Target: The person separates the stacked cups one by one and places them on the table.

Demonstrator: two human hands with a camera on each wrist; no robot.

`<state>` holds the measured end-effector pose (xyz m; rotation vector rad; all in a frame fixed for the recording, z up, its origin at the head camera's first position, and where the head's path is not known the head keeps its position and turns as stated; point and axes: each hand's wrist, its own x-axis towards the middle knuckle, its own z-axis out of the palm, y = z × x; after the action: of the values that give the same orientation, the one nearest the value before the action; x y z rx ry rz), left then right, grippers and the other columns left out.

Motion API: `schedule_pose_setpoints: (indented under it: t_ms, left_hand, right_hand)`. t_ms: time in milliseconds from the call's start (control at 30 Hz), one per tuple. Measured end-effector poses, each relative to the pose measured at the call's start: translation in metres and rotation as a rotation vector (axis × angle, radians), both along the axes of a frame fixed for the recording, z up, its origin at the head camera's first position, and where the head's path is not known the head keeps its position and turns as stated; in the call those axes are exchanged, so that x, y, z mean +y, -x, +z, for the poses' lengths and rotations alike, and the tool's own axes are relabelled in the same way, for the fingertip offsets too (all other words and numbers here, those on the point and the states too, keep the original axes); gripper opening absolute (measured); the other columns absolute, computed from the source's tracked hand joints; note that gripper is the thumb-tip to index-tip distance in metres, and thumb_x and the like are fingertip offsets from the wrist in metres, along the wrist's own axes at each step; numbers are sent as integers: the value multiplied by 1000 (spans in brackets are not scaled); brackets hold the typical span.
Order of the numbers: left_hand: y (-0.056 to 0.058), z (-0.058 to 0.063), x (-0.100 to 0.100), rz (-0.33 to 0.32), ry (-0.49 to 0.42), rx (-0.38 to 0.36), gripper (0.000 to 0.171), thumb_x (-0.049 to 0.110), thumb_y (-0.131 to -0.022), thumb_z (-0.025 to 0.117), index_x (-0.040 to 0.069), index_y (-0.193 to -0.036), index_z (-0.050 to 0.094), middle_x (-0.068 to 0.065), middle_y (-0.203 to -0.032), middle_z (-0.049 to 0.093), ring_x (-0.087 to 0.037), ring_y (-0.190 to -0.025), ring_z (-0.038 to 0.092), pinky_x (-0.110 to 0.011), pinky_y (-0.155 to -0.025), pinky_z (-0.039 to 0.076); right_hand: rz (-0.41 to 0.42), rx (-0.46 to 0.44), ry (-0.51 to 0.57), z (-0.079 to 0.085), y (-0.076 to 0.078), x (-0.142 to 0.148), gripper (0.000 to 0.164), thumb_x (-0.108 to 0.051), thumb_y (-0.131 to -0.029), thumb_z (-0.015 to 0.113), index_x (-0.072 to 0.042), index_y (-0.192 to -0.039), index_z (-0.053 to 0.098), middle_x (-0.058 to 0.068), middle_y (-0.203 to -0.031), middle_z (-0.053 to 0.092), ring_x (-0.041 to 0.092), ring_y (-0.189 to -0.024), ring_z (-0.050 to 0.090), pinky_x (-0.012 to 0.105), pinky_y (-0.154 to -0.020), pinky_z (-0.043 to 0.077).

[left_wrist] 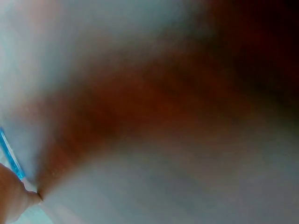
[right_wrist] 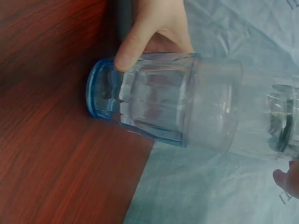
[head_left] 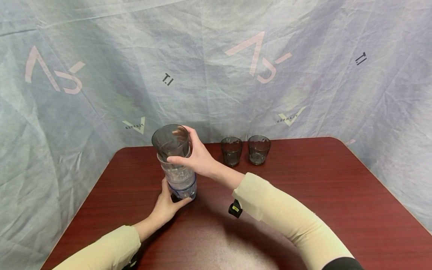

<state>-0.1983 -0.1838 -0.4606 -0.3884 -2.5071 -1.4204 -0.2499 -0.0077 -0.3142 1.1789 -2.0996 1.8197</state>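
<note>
Worktop [head_left: 337,195], reddish-brown, wood-grained, with rounded far corners; small left tumbler [head_left: 231,152] and small right tumbler [head_left: 258,150], dark-tinted glass, upright, side by side near the far edge, just apart; cloth backdrop [head_left: 209,22], pale grey-blue, creased, hung behind and to both sides, printed with pink emblems [head_left: 258,52], black lettering [head_left: 361,58] and yellowish V marks [head_left: 143,125]

- The place looks like a screened-off tabletop booth, the kind set up for recording; the room beyond is hidden.
- Creased pale blue-grey fabric sheeting [head_left: 202,56] closes off the back and both sides of the table.
- The sheeting bears pink, black and yellowish printed lettering [head_left: 287,119], some of it mirrored.
- The red-brown wood-grain table [head_left: 320,187] has rounded far corners and would suit an office or a home.
- A stack of drinking glasses [head_left: 180,174] and two smoked-glass tumblers [head_left: 231,150] add household drinkware.
- A small black wrist-worn device [head_left: 235,208] hints at recording.
</note>
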Motion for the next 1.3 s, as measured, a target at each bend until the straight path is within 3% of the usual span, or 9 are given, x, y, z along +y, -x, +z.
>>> schedule_pose_setpoints:
  t_ms: [133, 367, 533, 733, 867, 967, 1067, 1200, 1300]
  left_hand:
    - [0, 0, 0, -1, -6, 0, 107, 17, -74, 87, 13, -148, 10, -23, -137, 44, -36, -126, 47, -54, -100, 40]
    - [0, 0, 0, -2, -9, -8, 107, 18, -74, 87, 14, -148, 10, -24, -137, 44, -36, -127, 45, -53, -101, 39]
    - [2, -2, -2, -17, -22, 5, 106, 19, -75, 86, 14, -148, 10, -22, -139, 43, -34, -129, 44, -51, -103, 37]
    - [3, -4, 0, -15, -41, 11, 105, 15, -74, 87, 14, -148, 12, -22, -139, 44, -32, -128, 45, -48, -104, 37]
    - [3, -4, 1, -10, -36, 19, 106, 14, -73, 88, 12, -147, 12, -23, -137, 46, -33, -126, 47, -48, -103, 38]
    - [3, -5, 1, -11, -37, 34, 106, 12, -72, 88, 11, -147, 13, -24, -136, 46, -34, -126, 48, -47, -103, 38]
    - [3, -5, 1, -12, -35, 48, 106, 11, -71, 88, 10, -147, 13, -24, -136, 46, -34, -126, 48, -47, -103, 38]
    - [3, -5, 1, -14, -34, 55, 106, 11, -71, 88, 9, -147, 14, -24, -137, 45, -34, -126, 47, -46, -103, 38]
    - [3, -5, 1, -16, -36, 52, 106, 11, -71, 88, 9, -147, 14, -24, -138, 44, -34, -127, 47, -45, -104, 37]
  right_hand:
    - [6, 30, 50, 6, 0, 0, 83, -4, -82, 77, -10, -146, 24, 6, -142, 44, 11, -131, 39, 34, -106, 33]
    - [35, 56, 183, 28, -10, 7, 81, 8, -82, 71, 1, -146, 22, 20, -144, 41, 31, -131, 41, 42, -106, 35]
    - [28, 61, 243, 35, -7, 18, 80, 13, -81, 68, 1, -145, 21, 20, -144, 39, 29, -132, 40, 48, -107, 33]
    - [-2, 40, 247, 28, 3, 39, 78, 9, -86, 65, -3, -148, 20, 17, -147, 38, 27, -133, 39, 50, -108, 31]
    - [-30, 39, 254, 23, 7, 56, 80, -20, -89, 73, -5, -149, 21, 14, -147, 38, 26, -133, 39, 50, -106, 32]
    - [-64, 56, 261, 21, 12, 69, 96, -46, -81, 77, -4, -148, 22, 15, -146, 39, 26, -132, 40, 46, -104, 34]
    - [-103, 68, 260, 20, 16, 82, 104, -55, -75, 77, -3, -147, 23, 17, -145, 40, 28, -132, 40, 40, -102, 37]
    - [-129, 59, 258, 19, 19, 103, 100, -49, -77, 78, -4, -147, 23, 16, -146, 39, 28, -132, 40, 36, -99, 38]
    - [-145, 42, 248, 17, 19, 120, 86, -27, -85, 78, -5, -147, 23, 13, -146, 39, 26, -132, 39, 37, -99, 37]
